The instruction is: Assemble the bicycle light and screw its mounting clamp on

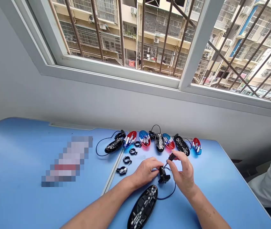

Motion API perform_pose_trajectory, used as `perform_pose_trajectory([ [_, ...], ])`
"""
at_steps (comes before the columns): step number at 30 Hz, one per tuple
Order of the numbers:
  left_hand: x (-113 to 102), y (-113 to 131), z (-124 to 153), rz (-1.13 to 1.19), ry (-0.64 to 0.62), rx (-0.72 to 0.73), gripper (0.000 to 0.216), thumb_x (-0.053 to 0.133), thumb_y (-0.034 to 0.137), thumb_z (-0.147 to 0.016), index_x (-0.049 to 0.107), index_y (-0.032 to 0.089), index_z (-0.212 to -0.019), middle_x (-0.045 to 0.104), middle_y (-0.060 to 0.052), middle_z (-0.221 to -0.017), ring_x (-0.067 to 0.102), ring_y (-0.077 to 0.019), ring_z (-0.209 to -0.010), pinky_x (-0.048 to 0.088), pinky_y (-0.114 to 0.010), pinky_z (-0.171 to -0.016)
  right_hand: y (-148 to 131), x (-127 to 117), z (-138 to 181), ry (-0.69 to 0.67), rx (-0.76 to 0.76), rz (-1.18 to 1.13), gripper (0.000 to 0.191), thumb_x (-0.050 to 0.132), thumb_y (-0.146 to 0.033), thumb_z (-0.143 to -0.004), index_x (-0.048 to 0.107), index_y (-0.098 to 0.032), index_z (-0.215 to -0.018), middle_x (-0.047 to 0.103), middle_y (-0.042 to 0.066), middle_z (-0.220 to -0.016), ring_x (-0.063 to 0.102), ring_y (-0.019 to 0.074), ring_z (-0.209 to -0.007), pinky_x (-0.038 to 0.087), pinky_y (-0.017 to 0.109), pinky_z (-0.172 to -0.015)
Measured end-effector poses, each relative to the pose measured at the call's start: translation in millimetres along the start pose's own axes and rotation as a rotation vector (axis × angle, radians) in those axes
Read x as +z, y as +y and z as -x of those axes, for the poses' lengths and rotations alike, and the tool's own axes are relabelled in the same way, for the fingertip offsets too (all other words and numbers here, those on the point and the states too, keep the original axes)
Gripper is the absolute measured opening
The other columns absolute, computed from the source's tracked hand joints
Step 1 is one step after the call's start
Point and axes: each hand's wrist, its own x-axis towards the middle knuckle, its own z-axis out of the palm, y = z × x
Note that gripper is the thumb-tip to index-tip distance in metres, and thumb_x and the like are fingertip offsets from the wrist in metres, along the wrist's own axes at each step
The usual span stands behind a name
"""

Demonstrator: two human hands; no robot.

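Observation:
My left hand (146, 172) is closed on a small black clamp-shaped part (163, 176) held just above the blue table (25, 159). Pinched in my right hand (183, 173) is a small screwdriver (171, 158) with a dark and red handle, its tip meeting the clamp part. A thin black wire (170, 194) runs from the part down to a black oval circuit base (143, 206) lying on the table in front of me.
At the table's far edge lies a row of red-and-blue oval light covers (145, 138) and black oval bases (159, 142) with wires. Three loose black clamp rings (127, 160) lie left of my hands. A person's pale sleeve (269, 187) shows at the right.

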Motion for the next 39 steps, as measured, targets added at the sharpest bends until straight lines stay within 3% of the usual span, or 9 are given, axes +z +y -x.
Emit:
perform_pose_trajectory([
  [7, -1.0, 0.5, 0.3, -0.006, -0.012, -0.005, 0.035, 0.051, 0.001, -0.070, 0.071, 0.020, -0.093, 0.067, -0.003, -0.081, 0.060, -0.0158, -0.079, 0.047, -0.024, -0.073, -2.3, -3.8, 3.4, -0.083, 0.246, -0.226, 0.043, 0.051, -0.008, -0.085, 0.042, -0.025, -0.125, 0.062, 0.007, -0.105, 0.062, 0.0169, -0.090, 0.056, 0.034, -0.075],
  [13, -0.5, 1.3, 0.7, -0.004, -0.012, -0.005, 0.035, 0.051, 0.001, -0.070, 0.071, 0.019, -0.093, 0.067, -0.002, -0.080, 0.060, -0.0157, -0.079, 0.046, -0.024, -0.074, -0.8, -2.6, -0.5, 0.015, 0.173, -0.100, 0.038, 0.058, -0.011, -0.083, 0.049, -0.026, -0.117, 0.058, 0.004, -0.097, 0.057, 0.0138, -0.078, 0.054, 0.026, -0.059],
  [20, -1.9, 2.7, 0.9, -0.010, -0.016, -0.013, 0.035, 0.051, 0.002, -0.070, 0.070, 0.020, -0.092, 0.067, -0.001, -0.079, 0.059, -0.0158, -0.078, 0.046, -0.024, -0.072, -5.6, -6.9, 1.6, -0.067, 0.163, -0.176, 0.040, 0.050, -0.008, -0.087, 0.044, -0.023, -0.123, 0.063, 0.008, -0.106, 0.062, 0.0173, -0.092, 0.057, 0.032, -0.070],
  [26, -2.4, 2.9, 0.2, -0.003, -0.012, -0.011, 0.035, 0.051, 0.000, -0.069, 0.070, 0.019, -0.091, 0.067, -0.001, -0.078, 0.059, -0.0157, -0.077, 0.046, -0.023, -0.072, -2.5, -5.4, -0.1, -0.035, 0.061, -0.067, 0.044, 0.057, -0.009, -0.084, 0.046, -0.025, -0.123, 0.059, 0.005, -0.097, 0.058, 0.0169, -0.083, 0.054, 0.029, -0.059],
  [29, -2.6, 2.8, 0.8, -0.001, -0.016, -0.008, 0.036, 0.050, 0.000, -0.069, 0.070, 0.019, -0.092, 0.068, -0.001, -0.079, 0.059, -0.0159, -0.078, 0.046, -0.024, -0.073, -1.5, -5.8, 0.9, -0.014, 0.014, -0.031, 0.043, 0.055, -0.005, -0.084, 0.047, -0.025, -0.121, 0.060, 0.005, -0.095, 0.058, 0.0174, -0.085, 0.054, 0.032, -0.063],
  [35, -1.7, 3.3, 0.6, -0.003, -0.019, -0.012, 0.035, 0.050, 0.000, -0.068, 0.069, 0.019, -0.090, 0.067, -0.001, -0.077, 0.059, -0.0160, -0.077, 0.045, -0.024, -0.072, -3.3, -4.9, 3.9, -0.047, 0.052, -0.025, 0.044, 0.047, -0.009, -0.088, 0.041, -0.022, -0.129, 0.061, 0.010, -0.108, 0.061, 0.0191, -0.092, 0.056, 0.035, -0.068],
  [39, -1.8, 3.7, 0.3, 0.001, -0.018, -0.014, 0.035, 0.049, 0.000, -0.068, 0.069, 0.021, -0.088, 0.067, 0.000, -0.077, 0.059, -0.0153, -0.077, 0.045, -0.023, -0.072, -1.3, -3.8, 2.0, -0.006, 0.066, 0.004, 0.040, 0.057, -0.015, -0.086, 0.045, -0.023, -0.123, 0.060, 0.007, -0.097, 0.060, 0.0175, -0.082, 0.056, 0.032, -0.061],
])
